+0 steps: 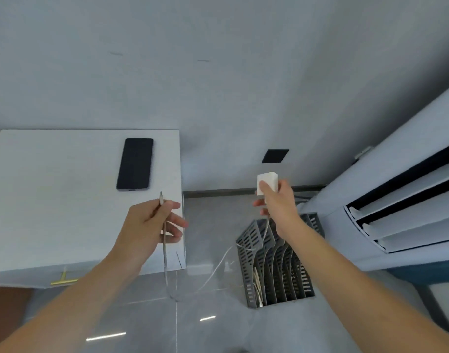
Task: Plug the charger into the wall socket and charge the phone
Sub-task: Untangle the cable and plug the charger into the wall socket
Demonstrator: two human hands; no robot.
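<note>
A black phone (135, 163) lies flat, screen up, on the white cabinet top (52, 200). My left hand (152, 225) pinches the cable's plug end (161, 197), its tip pointing up just below and right of the phone. My right hand (277, 200) grips the white charger block (267, 182) in the air, a short way below the black wall socket (275, 155). The white cable (208, 278) sags in a loop between my two hands, down toward the floor.
A grey slotted file rack (274, 266) stands on the tiled floor under my right arm, with some white cords in it. A tall white floor-standing air conditioner (396, 200) fills the right side. The cabinet has a brass T-shaped drawer handle (63, 278).
</note>
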